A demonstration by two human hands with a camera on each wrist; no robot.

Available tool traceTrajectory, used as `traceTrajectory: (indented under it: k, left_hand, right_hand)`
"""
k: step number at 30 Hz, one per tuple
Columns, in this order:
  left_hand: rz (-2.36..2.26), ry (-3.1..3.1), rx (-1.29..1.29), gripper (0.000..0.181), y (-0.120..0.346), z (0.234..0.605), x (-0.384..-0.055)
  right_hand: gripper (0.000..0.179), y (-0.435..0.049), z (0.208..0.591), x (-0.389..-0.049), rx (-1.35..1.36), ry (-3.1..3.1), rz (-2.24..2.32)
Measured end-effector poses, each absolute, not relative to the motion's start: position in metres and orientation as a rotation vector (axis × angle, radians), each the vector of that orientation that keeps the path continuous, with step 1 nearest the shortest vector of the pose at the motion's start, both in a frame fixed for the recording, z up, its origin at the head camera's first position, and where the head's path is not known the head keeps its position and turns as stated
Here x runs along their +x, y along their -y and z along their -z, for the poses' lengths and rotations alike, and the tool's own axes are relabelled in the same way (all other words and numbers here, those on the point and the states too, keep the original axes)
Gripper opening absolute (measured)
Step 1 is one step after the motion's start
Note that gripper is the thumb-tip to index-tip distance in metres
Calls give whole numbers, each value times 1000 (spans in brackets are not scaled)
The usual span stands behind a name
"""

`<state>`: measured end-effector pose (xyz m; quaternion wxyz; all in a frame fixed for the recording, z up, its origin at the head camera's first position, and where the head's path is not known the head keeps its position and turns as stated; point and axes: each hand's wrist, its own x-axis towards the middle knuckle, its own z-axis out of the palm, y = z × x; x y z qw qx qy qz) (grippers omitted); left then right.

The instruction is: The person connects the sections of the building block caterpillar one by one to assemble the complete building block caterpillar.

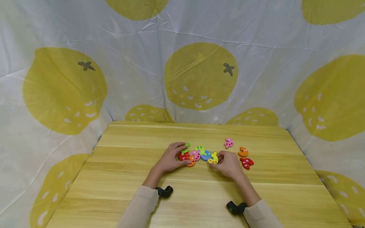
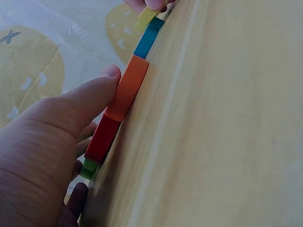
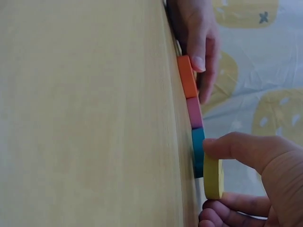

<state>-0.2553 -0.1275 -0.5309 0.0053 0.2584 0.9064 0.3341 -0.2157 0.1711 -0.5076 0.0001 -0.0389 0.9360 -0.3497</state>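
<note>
A row of colourful numbered wooden puzzle pieces lies joined on the table: a green end piece (image 1: 185, 148), a red piece (image 1: 183, 156), an orange piece (image 1: 191, 161), a pink piece (image 1: 195, 154), another green piece (image 1: 200, 149) and a blue piece (image 1: 206, 155). My left hand (image 1: 170, 158) rests on the row's left end, its thumb on the orange piece and fingers at the green end piece. With thumb and fingers, my right hand (image 1: 229, 163) pinches a spotted yellow puzzle piece (image 3: 213, 177), slightly raised and overlapping the blue piece's edge.
Right of the right hand lie a loose pink piece (image 1: 228, 143), an orange piece marked 10 (image 1: 243, 152) and a striped red piece (image 1: 246, 163). The wooden table (image 1: 182, 196) meets a lemon-print cloth (image 1: 137, 79) at the back and sides.
</note>
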Motion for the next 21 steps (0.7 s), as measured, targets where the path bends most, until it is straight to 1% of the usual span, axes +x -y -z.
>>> traceTrajectory:
  k: [8, 21]
  left_hand:
    - [-1033, -2837, 799, 73, 128, 532, -256]
    - [-1040, -2825, 776, 74, 127, 531, -256]
  right_hand:
    - [42, -167, 505, -217, -58, -2938, 1046]
    - [48, -169, 505, -217, -91, -2952, 1057]
